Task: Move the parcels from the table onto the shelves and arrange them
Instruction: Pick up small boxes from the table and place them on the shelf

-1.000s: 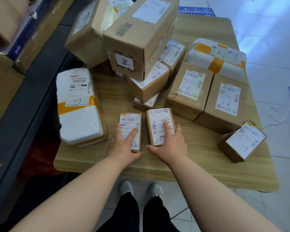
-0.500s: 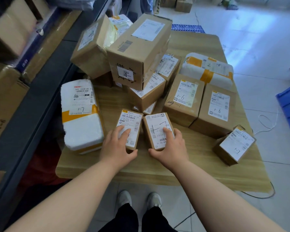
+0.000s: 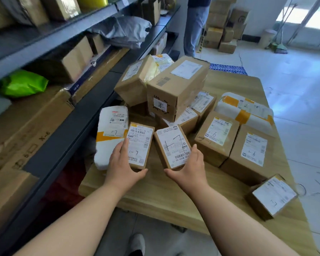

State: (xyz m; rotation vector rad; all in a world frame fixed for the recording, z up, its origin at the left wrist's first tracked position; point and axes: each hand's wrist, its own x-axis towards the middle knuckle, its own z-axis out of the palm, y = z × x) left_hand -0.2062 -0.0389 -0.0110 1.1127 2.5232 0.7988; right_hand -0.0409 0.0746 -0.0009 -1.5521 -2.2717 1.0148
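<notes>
Two small flat cardboard parcels with white labels are lifted off the wooden table (image 3: 155,193). My left hand (image 3: 121,168) grips the left small parcel (image 3: 140,145) by its near end, thumb under its bottom edge. My right hand (image 3: 191,168) grips the right small parcel (image 3: 173,145) the same way. A white foam-wrapped parcel with orange tape (image 3: 111,137) lies just left of my left hand. Several more cardboard parcels are piled behind, topped by a large box (image 3: 177,85). The grey metal shelves (image 3: 67,122) run along the left.
Two boxes marked 1-6 (image 3: 217,136) (image 3: 253,152) sit to the right, a small box (image 3: 272,195) at the table's near right corner, a white taped parcel (image 3: 246,109) behind. The shelves hold boxes, a green bag (image 3: 22,84) and grey bags (image 3: 122,31). A person (image 3: 196,24) stands at the back.
Both hands went from resting flat on the two small parcels to gripping their near ends and lifting them. The view tilted up, showing the shelves and the room behind.
</notes>
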